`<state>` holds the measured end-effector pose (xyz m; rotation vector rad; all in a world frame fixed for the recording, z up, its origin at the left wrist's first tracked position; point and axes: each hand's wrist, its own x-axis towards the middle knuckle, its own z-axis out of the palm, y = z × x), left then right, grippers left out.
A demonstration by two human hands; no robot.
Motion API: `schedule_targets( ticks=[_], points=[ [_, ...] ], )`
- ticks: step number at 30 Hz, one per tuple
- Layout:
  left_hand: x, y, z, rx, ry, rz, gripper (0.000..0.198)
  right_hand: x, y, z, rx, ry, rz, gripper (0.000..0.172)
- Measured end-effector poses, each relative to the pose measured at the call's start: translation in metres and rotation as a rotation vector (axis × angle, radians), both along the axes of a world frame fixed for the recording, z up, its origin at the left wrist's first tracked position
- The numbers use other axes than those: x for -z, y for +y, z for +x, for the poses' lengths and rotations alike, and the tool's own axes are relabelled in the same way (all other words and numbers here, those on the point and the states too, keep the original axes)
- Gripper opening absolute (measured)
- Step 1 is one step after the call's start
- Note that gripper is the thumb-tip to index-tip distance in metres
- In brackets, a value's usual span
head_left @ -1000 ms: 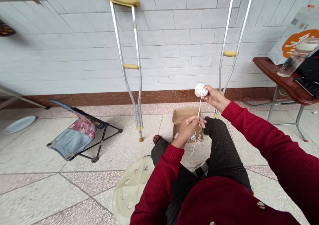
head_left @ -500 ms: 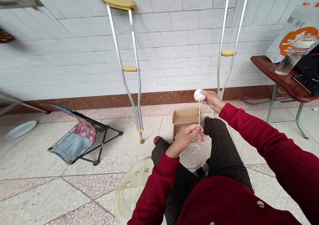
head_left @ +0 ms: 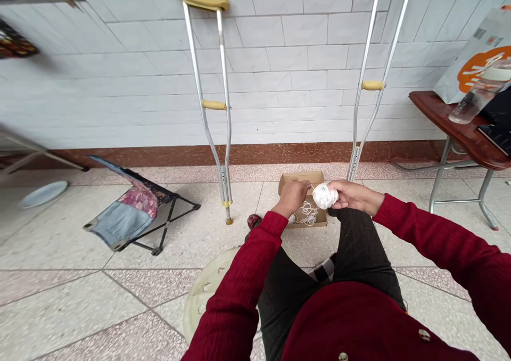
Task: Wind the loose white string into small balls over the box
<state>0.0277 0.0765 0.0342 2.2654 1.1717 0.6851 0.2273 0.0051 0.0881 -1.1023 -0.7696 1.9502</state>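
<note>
A ball of white yarn [head_left: 324,196] is gripped at its right side by my right hand [head_left: 350,195]. Just left of the ball, my left hand [head_left: 294,195] pinches the strand of yarn that leads from it, with the fingers closed. Beneath and behind both hands, an open cardboard box [head_left: 318,220] rests on the floor between my feet. Loose tangled white yarn [head_left: 308,212] lies inside it. My left hand hides part of the box's left side.
One crutch [head_left: 224,182] leans on the tiled wall; another crutch [head_left: 356,156] leans farther right. A folding chair [head_left: 128,220] stands left, and a pale round stool [head_left: 202,297] is beside my left leg. At right, a brown table [head_left: 443,113] carries a bag [head_left: 467,63] and a bottle [head_left: 473,103].
My right hand has lowered the yarn ball. My left hand has risen and shifted left, so the two are now almost level. The loose yarn in the box shows more.
</note>
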Motion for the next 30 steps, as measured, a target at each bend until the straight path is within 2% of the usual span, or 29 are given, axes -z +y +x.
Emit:
schedule_targets(
  ticks=[2, 4, 7, 8, 11, 15, 18, 22, 27, 30],
  points=[
    [0.002, -0.002, -0.001, 0.049, 0.093, 0.03, 0.028, -0.006, 0.004, 0.008, 0.151, 0.065, 0.004, 0.008],
    [0.011, -0.009, 0.0, 0.123, 0.113, -0.051, 0.03, -0.014, 0.014, 0.015, 0.273, 0.119, 0.032, 0.009],
    [0.023, -0.023, 0.008, 0.172, -0.111, -0.247, 0.017, -0.022, 0.028, 0.018, 0.339, 0.157, 0.074, 0.01],
    [0.024, -0.027, 0.012, 0.157, -0.228, -0.298, 0.02, -0.022, 0.032, 0.017, 0.351, 0.159, 0.085, 0.011],
    [0.012, -0.038, 0.026, 0.09, -0.558, -0.415, 0.044, -0.019, 0.039, 0.009, 0.388, 0.134, 0.107, 0.012],
    [-0.015, -0.047, 0.037, 0.05, -0.776, -0.533, 0.028, -0.018, 0.043, 0.002, 0.406, 0.103, 0.115, 0.013],
    [-0.02, -0.056, 0.038, 0.083, -0.82, -0.582, 0.031, -0.022, 0.046, 0.002, 0.45, 0.101, 0.132, 0.013],
    [-0.016, -0.069, 0.035, 0.179, -0.836, -0.706, 0.029, -0.021, 0.05, 0.006, 0.533, 0.081, 0.171, 0.01],
    [-0.015, -0.08, 0.028, 0.27, -0.747, -0.762, 0.032, -0.011, 0.059, 0.01, 0.607, 0.05, 0.165, 0.008],
    [-0.009, -0.079, 0.023, 0.31, -0.637, -0.747, 0.032, -0.012, 0.069, 0.014, 0.653, 0.068, 0.158, 0.008]
  ],
)
